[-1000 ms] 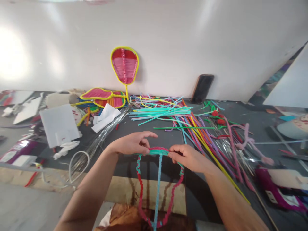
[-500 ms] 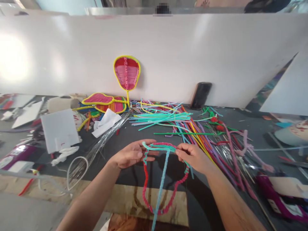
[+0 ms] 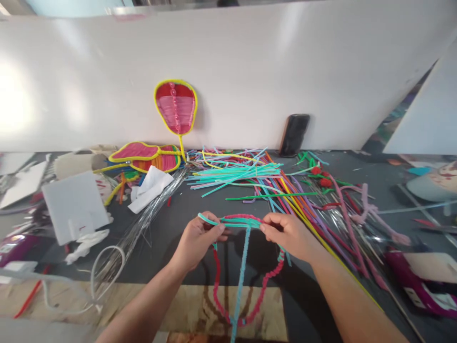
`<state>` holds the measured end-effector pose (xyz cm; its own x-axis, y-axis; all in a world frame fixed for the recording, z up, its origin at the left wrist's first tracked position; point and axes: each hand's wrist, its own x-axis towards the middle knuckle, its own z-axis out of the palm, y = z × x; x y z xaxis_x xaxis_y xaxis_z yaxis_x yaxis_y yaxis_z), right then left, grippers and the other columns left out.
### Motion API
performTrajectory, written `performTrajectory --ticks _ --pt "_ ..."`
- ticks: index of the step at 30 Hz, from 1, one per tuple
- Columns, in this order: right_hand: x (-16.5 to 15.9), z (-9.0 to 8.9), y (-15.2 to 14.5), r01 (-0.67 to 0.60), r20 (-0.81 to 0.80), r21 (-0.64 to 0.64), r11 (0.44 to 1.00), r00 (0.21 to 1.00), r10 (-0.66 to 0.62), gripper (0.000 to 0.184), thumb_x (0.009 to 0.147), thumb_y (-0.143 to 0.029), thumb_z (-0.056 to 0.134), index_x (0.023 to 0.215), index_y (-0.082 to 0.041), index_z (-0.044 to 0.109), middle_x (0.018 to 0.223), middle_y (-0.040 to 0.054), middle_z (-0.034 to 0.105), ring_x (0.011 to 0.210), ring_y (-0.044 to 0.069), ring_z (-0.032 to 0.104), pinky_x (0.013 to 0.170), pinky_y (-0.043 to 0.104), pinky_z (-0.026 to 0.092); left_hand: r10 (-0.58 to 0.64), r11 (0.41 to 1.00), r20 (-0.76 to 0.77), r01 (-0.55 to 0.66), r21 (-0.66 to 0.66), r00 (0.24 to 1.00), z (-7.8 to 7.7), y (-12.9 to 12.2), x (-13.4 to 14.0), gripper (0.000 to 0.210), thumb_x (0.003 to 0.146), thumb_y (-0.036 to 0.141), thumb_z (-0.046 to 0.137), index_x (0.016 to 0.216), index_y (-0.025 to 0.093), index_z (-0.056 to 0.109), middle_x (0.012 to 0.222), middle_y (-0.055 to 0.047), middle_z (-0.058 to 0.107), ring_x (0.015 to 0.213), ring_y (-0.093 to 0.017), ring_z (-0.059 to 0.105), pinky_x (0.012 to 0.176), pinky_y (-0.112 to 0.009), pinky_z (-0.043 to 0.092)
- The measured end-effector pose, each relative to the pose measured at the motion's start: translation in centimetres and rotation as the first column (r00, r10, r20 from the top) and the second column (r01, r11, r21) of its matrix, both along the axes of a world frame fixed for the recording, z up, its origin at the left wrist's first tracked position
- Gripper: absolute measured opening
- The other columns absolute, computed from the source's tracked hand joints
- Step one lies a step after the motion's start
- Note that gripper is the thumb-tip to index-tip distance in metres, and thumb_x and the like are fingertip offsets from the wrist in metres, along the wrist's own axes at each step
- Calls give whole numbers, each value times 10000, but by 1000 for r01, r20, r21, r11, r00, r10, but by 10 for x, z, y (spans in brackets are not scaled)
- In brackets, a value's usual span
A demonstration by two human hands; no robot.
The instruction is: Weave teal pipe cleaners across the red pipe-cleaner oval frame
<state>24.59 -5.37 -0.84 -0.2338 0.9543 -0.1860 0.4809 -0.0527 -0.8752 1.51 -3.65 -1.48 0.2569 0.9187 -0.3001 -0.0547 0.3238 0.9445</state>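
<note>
Grips turquoise strips (image 3: 237,223) along pink loop (image 3: 216,274) in tight pinches of left hand (image 3: 193,244) and right hand (image 3: 293,236). Works above table (image 3: 193,202).

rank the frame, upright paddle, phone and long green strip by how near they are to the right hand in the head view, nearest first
1. Frame: held in the right hand
2. Long green strip: just beyond it, on the table
3. Phone: farther back, against the white panel
4. Upright paddle: also back there, well left
</note>
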Motion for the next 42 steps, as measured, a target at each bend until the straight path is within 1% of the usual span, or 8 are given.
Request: performTrajectory --ticks 4,11,14,18,22,26,32,42 --pt "4 -3 4 -70 -48 -61 996 997 68 273 845 -385 488 660 -187 524 602 -29 564 545 99 476 515 208 339 64 997 26 -64 30 998 -3 -1 2 238 729 315 675 705 171 486 630 21 647 716 -181 683 648 -282 560" --pt "7 -4 6 -192 -81 -132 972 980 183 270 852 -374 500 699 -169 584 625 -9 616 531 92 479 502 206 341 118 990 22 -119 72 993 -1 -4 9 233 702 281 689 695 160 490 859 -47 708 672 -162 673 618 -280 566" --pt "8 -6 7 -178 -115 -108 978 979 166 239 836 -370 535 944 -177 625 812 23 665 705 137 582 607 229 423 107 988 1 -107 113 994 -1 -5 10 215 706 264 682 679 156 498 855 -53 711 672 -158 670 649 -285 566" --pt "-1 -3 11 -164 -123 -50 985 980 157 437 788 -386 610 1184 -213 549 1115 52 628 980 196 583 808 292 440 81 984 -28 -76 164 996 -2 -6 11 192 717 235 665 665 160 496 865 -54 715 673 -143 662 675 -269 553" --pt "-14 1 18 -232 -92 -89 969 970 224 309 771 -381 628 1023 -202 628 866 11 662 753 159 585 652 259 420 76 978 -38 -67 196 996 -1 -6 10 176 731 224 649 668 161 497 887 -59 716 657 -128 656 652 -232 529" --pt "-21 -3 19 -197 -206 -160 967 965 163 275 755 -407 642 870 -158 629 652 -18 595 589 107 494 544 224 341 101 978 12 -102 181 995 3 -8 9 195 707 230 673 668 158 496 889 -74 716 675 -145 657 675 -262 532" --pt "-24 -11 15 -171 -420 -288 942 907 37 272 705 -400 688 770 -148 611 602 -27 577 577 93 484 566 216 338 82 986 93 -94 140 992 3 -8 8 212 695 238 695 663 155 503 890 -76 712 731 -161 654 699 -294 547" --pt "-16 -9 11 -145 -410 -265 953 912 25 216 731 -352 661 753 -148 593 606 -41 537 547 71 417 521 198 287 59 987 204 -27 -157 977 -2 -1 4 214 683 221 717 780 169 533 675 6 656 637 -159 663 608 -270 546"
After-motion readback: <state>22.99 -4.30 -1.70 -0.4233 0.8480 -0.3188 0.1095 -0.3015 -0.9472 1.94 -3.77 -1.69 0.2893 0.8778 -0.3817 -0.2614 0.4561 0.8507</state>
